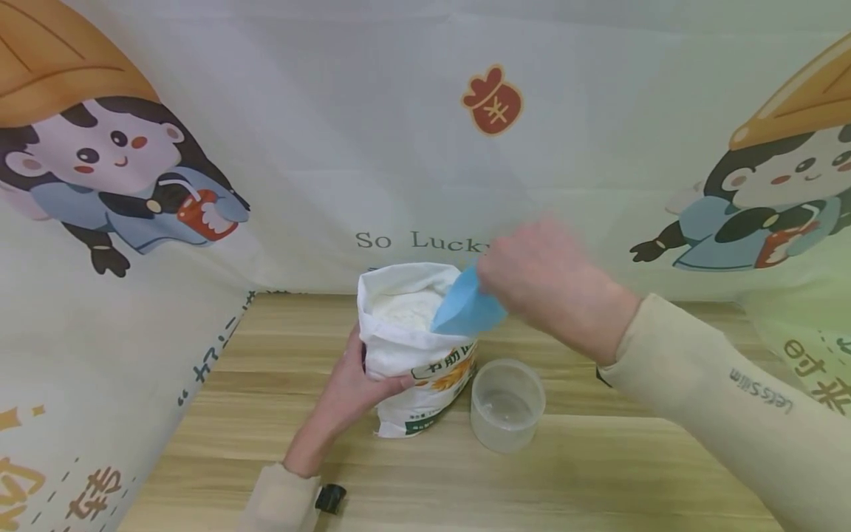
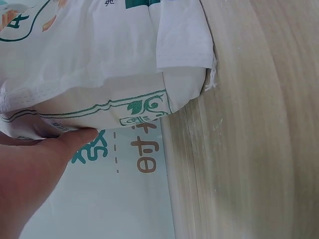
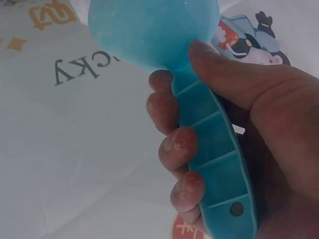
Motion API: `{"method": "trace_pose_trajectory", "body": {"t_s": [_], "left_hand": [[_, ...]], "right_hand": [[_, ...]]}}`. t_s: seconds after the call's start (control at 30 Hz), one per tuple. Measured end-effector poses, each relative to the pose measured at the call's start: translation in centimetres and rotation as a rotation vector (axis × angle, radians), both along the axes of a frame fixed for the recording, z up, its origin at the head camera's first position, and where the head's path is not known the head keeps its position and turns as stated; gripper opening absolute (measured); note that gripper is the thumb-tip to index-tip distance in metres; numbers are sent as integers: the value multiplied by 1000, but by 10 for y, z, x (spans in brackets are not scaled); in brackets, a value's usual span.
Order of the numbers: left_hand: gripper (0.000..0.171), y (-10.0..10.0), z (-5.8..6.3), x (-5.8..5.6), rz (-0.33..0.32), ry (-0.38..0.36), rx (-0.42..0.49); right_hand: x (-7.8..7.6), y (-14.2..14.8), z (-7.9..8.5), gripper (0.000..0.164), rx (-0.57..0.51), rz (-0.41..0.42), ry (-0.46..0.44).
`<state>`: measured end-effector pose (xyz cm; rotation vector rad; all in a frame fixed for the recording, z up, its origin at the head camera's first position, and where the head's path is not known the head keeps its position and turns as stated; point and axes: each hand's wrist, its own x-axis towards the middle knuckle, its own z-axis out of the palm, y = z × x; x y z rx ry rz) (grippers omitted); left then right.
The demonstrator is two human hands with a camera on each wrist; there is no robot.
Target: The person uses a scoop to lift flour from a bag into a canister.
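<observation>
One hand (image 1: 359, 380) — my left — grips a white printed cloth bag (image 1: 402, 358) of powder (image 1: 404, 309) on the wood-grain table (image 1: 598, 465); at its mouth a blue plastic scoop (image 1: 468, 307), beside the bag a clear round plastic tub (image 1: 507, 425), then my right hand (image 1: 555, 288) clasping the scoop.

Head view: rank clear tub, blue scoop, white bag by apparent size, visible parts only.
1. White bag
2. Clear tub
3. Blue scoop, its handle hidden by the right hand; fully visible, its rank would be unsure.
</observation>
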<state>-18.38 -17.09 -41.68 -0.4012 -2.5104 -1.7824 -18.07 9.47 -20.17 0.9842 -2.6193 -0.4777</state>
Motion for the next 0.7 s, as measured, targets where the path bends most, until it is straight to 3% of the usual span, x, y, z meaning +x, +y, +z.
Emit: {"method": "trace_pose_trajectory", "body": {"t_s": [0.47,0.7], "left_hand": [[99,1,1,3,25,-44,-44],[96,-1,-1,0,16,-42,-40]], "right_hand": [[-4,-3,-21,29,12,11,-3],[-6,-2,-27,37,-16,34,-10]]}}
